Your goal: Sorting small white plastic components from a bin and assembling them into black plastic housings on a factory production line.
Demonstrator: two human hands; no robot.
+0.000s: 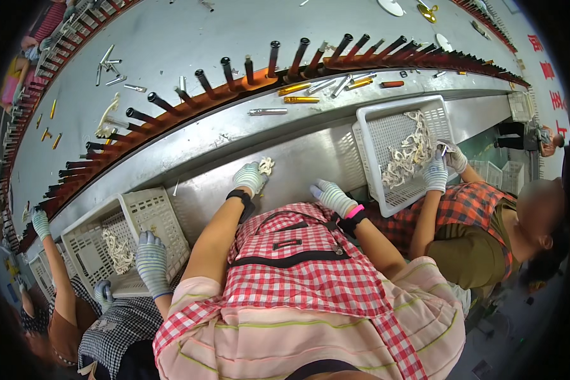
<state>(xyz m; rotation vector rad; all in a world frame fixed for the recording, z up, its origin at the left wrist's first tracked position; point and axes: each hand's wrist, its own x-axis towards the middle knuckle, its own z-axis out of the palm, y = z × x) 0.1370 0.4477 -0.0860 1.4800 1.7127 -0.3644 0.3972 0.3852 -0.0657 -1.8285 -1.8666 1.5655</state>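
One small cream-white piece [266, 166], pale & curly-looking, pinched at fingertips of left hand [249, 178] (gloved, black wrist strap), held just over steel worktop [297, 158] near its front edge. Exact shape of piece: too small to tell.
Right hand [331, 196]: gloved, pink + black wristbands, fingers loosely curled, palm down on worktop near front edge; holds nothing visible, apart from piece.
Progress, as judged: single piece in hand, not yet set on any peg; most pegs in view look bare, so bulk of work looks undone.
Around:
- Orange conveyor [234, 88] w/ row of dark upright pegs, curving along worktop's far edge.
- Gold & silver tubes [301, 99], loose, on the ledge betw. conveyor & worktop.
- White basket, R [368, 126], holds heap of like cream pieces; co-worker's gloved hands [442, 166] in it.
- White basket, L [147, 209], fewer pieces; another co-worker's gloved hand [152, 261] on its rim.
- Red-check apron [297, 266], wearer's own, near edge.
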